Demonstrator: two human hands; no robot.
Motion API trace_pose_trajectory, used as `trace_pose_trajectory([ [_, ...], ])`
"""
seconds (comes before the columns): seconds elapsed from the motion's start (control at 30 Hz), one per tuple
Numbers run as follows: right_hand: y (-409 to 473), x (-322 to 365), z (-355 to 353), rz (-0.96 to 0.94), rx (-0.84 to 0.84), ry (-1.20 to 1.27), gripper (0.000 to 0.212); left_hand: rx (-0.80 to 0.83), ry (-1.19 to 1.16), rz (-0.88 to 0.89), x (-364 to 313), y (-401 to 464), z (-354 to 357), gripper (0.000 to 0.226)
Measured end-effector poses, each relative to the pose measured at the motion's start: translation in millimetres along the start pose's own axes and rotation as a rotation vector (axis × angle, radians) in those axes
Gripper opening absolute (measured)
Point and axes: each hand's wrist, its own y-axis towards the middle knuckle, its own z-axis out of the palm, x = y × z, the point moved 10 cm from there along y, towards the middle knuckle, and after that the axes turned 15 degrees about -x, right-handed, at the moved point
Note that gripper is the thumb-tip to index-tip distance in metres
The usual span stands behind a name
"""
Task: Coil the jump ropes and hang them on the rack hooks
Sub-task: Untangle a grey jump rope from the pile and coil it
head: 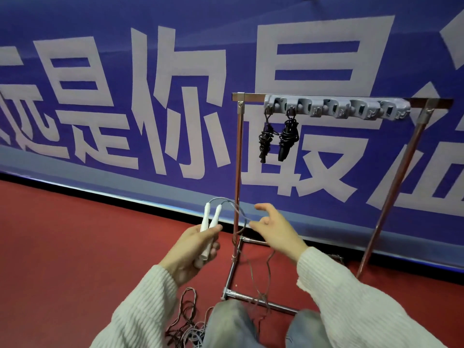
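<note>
- Floor (75,247): a red, matte surface was recorded across the lower part of the view, meeting the wall along a dark strip.
- Banner (125,26): a blue wall covering with large pale characters was noted behind everything; a paler band ran along its bottom edge.
- Rack (237,172): one metal frame was counted, standing on the floor against the banner, with two uprights, one top bar and chrome base tubes.
- Hook strip (336,108): one grey strip carrying a row of hooks was seen fixed under the top bar; the exact hook count could not be told.
- Black jump ropes (278,139): two coiled bundles were counted, hung side by side from the leftmost hooks, handles pointing down.
- White handles (211,219): two were counted, held together and pointing upward, joined by a thin cord (241,212) arching toward the right and crossing in front of the rack's left upright.
- Left hand (193,252): found gripping the lower ends of both white handles, fingers curled round them, thumb across the front.
- Right hand (273,229): found spread, fingers loosely extended toward the cord near the left upright; whether the fingertips touched the cord could not be told.
- Loose ropes (188,320): a tangle of thin cords was noted on the floor by the knees; the number could not be counted.
- Sleeves (140,310): two pale ribbed knit sleeves were recorded.
</note>
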Motion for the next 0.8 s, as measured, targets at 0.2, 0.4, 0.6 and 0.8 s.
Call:
trace_pose_trajectory([
  [0.2, 24, -15, -35, -0.121, -0.03, -0.098, 0.012, 0.295, 0.054, -0.087, 2, -26, -11, 0.05],
  [0.4, -23, -11, 28, -0.066, 0.39, 0.194, 0.073, 0.441, 0.25, 0.096, -10, -48, 23, 0.038],
  [0.6, -46, 17, 50, 0.17, 0.348, 0.814, 0.023, 0.433, 0.318, 0.196, -42, -64, 43, 0.031],
  [0.8, -44, -7, 4, -0.219, -0.233, 0.172, 0.015, 0.026, -0.106, 0.203, -69, -31, 9, 0.035],
])
